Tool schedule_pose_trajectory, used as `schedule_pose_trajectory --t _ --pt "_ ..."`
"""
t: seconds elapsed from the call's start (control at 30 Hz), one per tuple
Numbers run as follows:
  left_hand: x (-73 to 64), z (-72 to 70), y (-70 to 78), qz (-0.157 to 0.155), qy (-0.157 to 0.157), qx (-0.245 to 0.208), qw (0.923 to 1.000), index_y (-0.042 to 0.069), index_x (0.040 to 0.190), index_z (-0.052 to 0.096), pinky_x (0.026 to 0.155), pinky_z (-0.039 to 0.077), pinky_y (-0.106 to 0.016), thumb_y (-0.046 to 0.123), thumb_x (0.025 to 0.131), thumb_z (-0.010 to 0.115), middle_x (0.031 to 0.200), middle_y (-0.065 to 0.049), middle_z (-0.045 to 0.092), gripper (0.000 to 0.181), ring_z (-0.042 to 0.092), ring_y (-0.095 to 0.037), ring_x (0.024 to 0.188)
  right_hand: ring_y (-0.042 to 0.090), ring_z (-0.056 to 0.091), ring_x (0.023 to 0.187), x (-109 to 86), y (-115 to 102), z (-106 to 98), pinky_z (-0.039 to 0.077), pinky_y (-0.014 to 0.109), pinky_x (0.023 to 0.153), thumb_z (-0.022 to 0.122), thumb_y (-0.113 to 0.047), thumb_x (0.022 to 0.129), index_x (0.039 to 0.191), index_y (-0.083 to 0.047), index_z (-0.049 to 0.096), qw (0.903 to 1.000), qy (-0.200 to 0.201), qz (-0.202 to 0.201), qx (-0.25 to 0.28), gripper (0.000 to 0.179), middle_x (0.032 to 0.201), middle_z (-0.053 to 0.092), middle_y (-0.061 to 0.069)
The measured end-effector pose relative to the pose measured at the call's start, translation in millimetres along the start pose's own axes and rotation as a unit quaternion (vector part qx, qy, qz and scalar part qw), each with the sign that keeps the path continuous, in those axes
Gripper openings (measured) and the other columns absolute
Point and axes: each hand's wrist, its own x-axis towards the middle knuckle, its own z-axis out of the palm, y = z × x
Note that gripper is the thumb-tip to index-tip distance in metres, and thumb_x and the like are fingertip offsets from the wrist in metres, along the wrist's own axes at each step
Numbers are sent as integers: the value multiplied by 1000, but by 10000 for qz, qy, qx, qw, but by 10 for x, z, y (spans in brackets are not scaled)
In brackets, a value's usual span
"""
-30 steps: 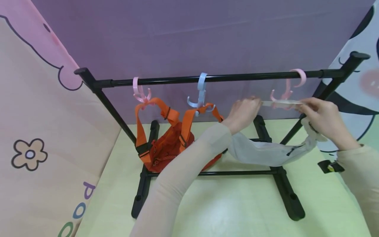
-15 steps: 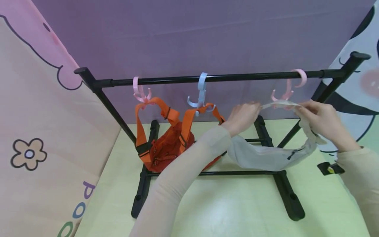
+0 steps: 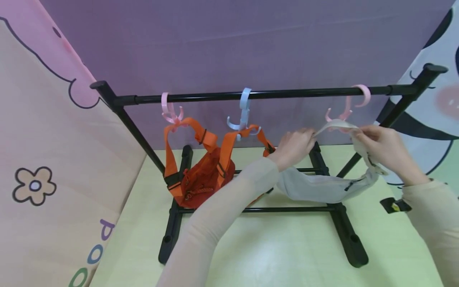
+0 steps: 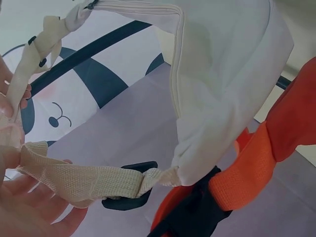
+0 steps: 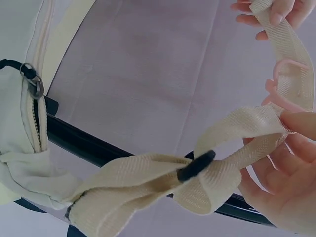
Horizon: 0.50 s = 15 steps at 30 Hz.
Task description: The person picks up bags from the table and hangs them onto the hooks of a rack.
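Note:
A white waist bag [image 3: 315,189] hangs below both hands at the rack's right side. My left hand [image 3: 295,145] pinches its cream strap [image 4: 89,180] between thumb and fingers, close to a black buckle [image 4: 129,201]. With thumb and fingers, my right hand [image 3: 384,149] grips the strap's other stretch, above a twisted part with a black slider [image 5: 196,166]. Between the hands the strap arches across the prongs of the right pink hook [image 3: 347,109], which shows against the strap in the right wrist view. The bag's zipper pull [image 5: 35,89] hangs at its right end.
A black rack bar [image 3: 297,94] carries the hooks. An orange-red bag [image 3: 204,179] hangs by its straps from the left pink hook [image 3: 172,113] and the blue hook [image 3: 244,109]. Black rack feet [image 3: 349,239] stand on the pale floor; a purple backdrop [image 3: 215,48] is behind.
Both hands have moved slightly down, and the right hand a little left. The strap between them has gone from nearly straight to arched over the hook. The bag still hangs below.

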Motion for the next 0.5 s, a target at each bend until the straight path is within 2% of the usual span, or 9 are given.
schedule_pose_trajectory --t 0.07,0.13,0.23,0.3,0.37,0.5 --pt "-4 11 -9 -63 -2 -96 9999 16 115 53 64 41 -20 27 94 39 98 6 57 28 51 -4 76 44 55 86 4 3 15 49 39 60 42 -24 93 110 10 53 10000 -15 -9 7 40 99 56 32" --pt "-8 21 -17 -113 -16 -211 9997 17 112 53 66 40 -21 29 94 41 94 7 55 25 49 -4 77 46 54 88 6 7 28 46 50 64 43 -24 93 110 11 53 10000 -43 -22 44 40 100 55 33" --pt "-19 30 -31 -135 -7 -381 9992 17 106 52 65 39 -21 30 92 44 90 8 53 21 47 -4 75 47 54 88 7 13 43 46 52 66 43 -24 93 112 10 52 9999 -73 -50 116 40 100 55 33" --pt "-31 36 -40 -167 32 -474 9987 17 108 50 65 38 -21 31 91 46 92 8 53 23 47 -3 77 46 54 88 6 17 52 45 53 66 44 -24 93 112 10 51 9998 -76 -66 152 40 101 55 33" --pt "-42 41 -45 -258 35 -507 9984 15 117 46 69 39 -22 33 90 46 100 7 54 32 48 -3 84 46 54 88 5 21 59 44 54 67 44 -24 93 114 10 50 9998 -102 -61 179 41 102 55 32" --pt "-62 55 -51 -502 -15 -435 9978 13 136 30 82 39 -25 37 90 46 118 4 49 54 48 -6 99 46 52 89 7 25 65 43 57 69 44 -26 92 117 10 47 9997 -158 -18 160 43 104 53 32"
